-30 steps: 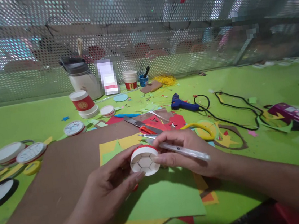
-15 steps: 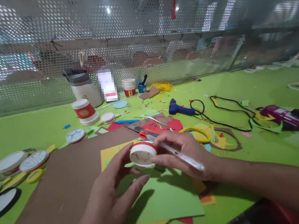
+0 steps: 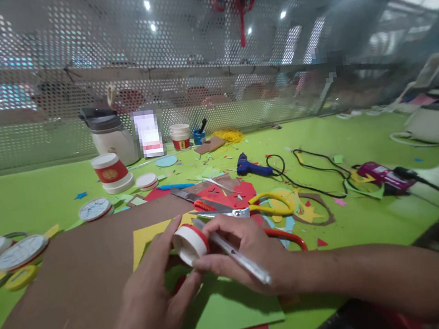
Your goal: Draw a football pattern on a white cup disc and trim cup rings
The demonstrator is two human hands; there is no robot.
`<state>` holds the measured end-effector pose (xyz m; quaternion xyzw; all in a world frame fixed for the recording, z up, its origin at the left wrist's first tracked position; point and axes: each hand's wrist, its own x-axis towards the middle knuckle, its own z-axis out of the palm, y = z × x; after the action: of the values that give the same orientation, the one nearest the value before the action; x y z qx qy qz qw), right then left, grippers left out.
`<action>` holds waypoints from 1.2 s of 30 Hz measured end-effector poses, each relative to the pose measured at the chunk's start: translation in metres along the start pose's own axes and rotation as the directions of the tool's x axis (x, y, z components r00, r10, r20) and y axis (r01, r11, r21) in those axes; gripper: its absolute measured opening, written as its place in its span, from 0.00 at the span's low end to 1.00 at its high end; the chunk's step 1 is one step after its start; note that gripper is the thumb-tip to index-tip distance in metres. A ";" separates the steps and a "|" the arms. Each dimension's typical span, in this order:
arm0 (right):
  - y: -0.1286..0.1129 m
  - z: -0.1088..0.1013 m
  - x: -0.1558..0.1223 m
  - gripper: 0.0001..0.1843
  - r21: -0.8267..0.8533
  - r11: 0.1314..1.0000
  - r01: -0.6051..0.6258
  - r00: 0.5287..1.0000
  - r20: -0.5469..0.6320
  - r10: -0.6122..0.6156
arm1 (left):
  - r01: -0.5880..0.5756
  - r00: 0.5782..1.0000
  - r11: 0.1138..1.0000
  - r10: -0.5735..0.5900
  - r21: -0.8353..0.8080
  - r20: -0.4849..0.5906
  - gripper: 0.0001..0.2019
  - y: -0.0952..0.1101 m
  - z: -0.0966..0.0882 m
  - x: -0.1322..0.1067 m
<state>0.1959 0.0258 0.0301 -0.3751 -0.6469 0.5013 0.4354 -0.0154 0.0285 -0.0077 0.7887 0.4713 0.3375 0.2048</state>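
Left fingers (image 3: 160, 254) are curling round a cup (image 3: 192, 240), right fingers (image 3: 216, 265) pinching it and a tool (image 3: 241, 259); scissors (image 3: 241, 212) are cluttering the green bench (image 3: 307, 135) before mesh (image 3: 184, 46).

We can read no word, number or brand here. The nearest thing to a label is the round gold emblem on the red band of the larger paper cup (image 3: 111, 173) — its detail is too small for us to make out. The stacked cups (image 3: 180, 136) carry a yellow mark on red, equally illegible, and the phone (image 3: 148, 134) screen is blurred into blocks. On the red paper (image 3: 228, 196) we see small dark crosses — drawn or cut, we cannot tell.
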 end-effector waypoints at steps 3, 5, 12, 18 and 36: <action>0.004 -0.002 0.002 0.19 -0.032 0.992 0.120 0.992 0.048 -0.119 | 0.017 0.999 0.998 -0.015 -0.057 0.041 0.32 -0.011 -0.006 0.006; 0.004 -0.013 0.005 0.16 -0.199 0.931 0.305 0.952 0.030 -0.305 | 0.094 0.995 0.989 -0.091 -0.113 0.033 0.34 -0.012 -0.009 0.011; -0.013 -0.098 0.043 0.13 -0.810 0.415 0.414 0.891 0.267 -0.367 | 0.237 0.971 0.945 -0.239 -0.225 0.018 0.28 0.002 -0.005 0.021; 0.001 -0.121 0.081 0.17 -0.870 0.251 0.425 0.905 0.409 -0.115 | 0.252 0.967 0.921 -0.229 -0.298 0.111 0.29 0.000 -0.004 0.025; -0.022 -0.117 -0.001 0.15 -0.873 0.376 0.310 0.948 0.316 -0.048 | 0.093 0.996 0.978 -0.095 -0.186 0.001 0.22 0.011 -0.002 0.017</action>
<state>0.3052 0.0576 0.0655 -0.4160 -0.8985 0.0543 0.1293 -0.0041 0.0385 0.0066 0.7418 0.4753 0.3728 0.2913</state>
